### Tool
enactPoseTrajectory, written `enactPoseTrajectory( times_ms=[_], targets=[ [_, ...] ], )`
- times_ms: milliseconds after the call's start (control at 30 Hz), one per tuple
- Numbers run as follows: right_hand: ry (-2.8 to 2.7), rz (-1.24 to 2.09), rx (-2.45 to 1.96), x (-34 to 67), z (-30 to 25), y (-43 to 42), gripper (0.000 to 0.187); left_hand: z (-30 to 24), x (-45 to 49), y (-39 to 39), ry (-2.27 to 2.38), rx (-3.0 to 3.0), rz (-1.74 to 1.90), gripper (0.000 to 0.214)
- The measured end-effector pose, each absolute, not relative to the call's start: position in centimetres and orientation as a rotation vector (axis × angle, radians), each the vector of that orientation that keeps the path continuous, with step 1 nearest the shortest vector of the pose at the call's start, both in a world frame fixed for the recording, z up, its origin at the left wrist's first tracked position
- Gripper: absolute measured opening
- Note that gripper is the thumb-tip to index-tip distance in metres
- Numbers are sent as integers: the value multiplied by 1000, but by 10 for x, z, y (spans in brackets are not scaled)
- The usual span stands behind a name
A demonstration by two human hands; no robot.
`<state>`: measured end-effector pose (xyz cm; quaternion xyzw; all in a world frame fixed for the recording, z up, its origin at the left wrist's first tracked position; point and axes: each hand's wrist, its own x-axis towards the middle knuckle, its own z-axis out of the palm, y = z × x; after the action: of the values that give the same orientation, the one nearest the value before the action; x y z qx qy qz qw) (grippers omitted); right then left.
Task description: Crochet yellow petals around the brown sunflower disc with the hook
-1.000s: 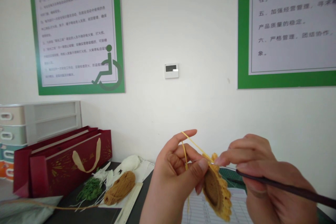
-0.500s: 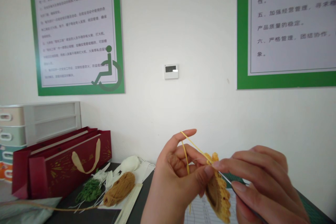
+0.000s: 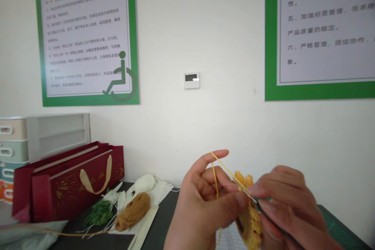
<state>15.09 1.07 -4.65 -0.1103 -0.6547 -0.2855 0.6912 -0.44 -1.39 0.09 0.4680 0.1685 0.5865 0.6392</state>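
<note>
My left hand [image 3: 202,199] pinches the edge of a yellow crocheted piece [image 3: 249,226] with a scalloped border and a browner middle. Yellow yarn [image 3: 220,161] runs over its raised index finger down to the work, and a loose end hangs below the palm. My right hand [image 3: 288,199] is closed on a crochet hook [image 3: 254,199] with a metal shaft and dark handle. The hook's tip lies at the top edge of the piece, against the yarn. Fingers partly hide the stitches there.
On the dark table [image 3: 159,218] lie a brown yarn skein [image 3: 133,211], green yarn [image 3: 99,211] and white yarn [image 3: 145,183]. Red gift bags [image 3: 76,187] and a drawer unit [image 3: 58,133] stand at left. A printed sheet [image 3: 230,238] and a green mat [image 3: 340,226] lie beneath my hands.
Both hands have come closer together; the left one moved slightly right and down with the crocheted piece. The hook's tip now reaches further left, past the top edge.
</note>
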Motion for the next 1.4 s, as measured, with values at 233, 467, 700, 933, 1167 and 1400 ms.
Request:
enactPoseTrajectory(
  times_ms=[233, 467, 700, 933, 1167, 1400],
  targets=[
    [-1390, -351, -87, 138, -43, 26, 20, -4, -2, -13, 295, 1067, 1479, 69],
    [-1361, -797, -319, 135, -42, 16, 24, 2, 6, -17, 379, 1081, 1608, 66],
    [-1423, -630, -426, 139, -39, -4, 22, 1, 6, -17, 487, 1184, 1745, 69],
    [-1118, 419, -468, 130, -34, 3, 25, 1, -7, -6, 432, 1217, 1599, 68],
    [-1042, 1171, -303, 121, -30, 6, 34, -5, -7, 1, 331, 1222, 1499, 43],
    [-1032, 1127, -276, 118, -35, 7, 28, -4, -1, -8, 382, 1249, 1638, 49]
  ],
)
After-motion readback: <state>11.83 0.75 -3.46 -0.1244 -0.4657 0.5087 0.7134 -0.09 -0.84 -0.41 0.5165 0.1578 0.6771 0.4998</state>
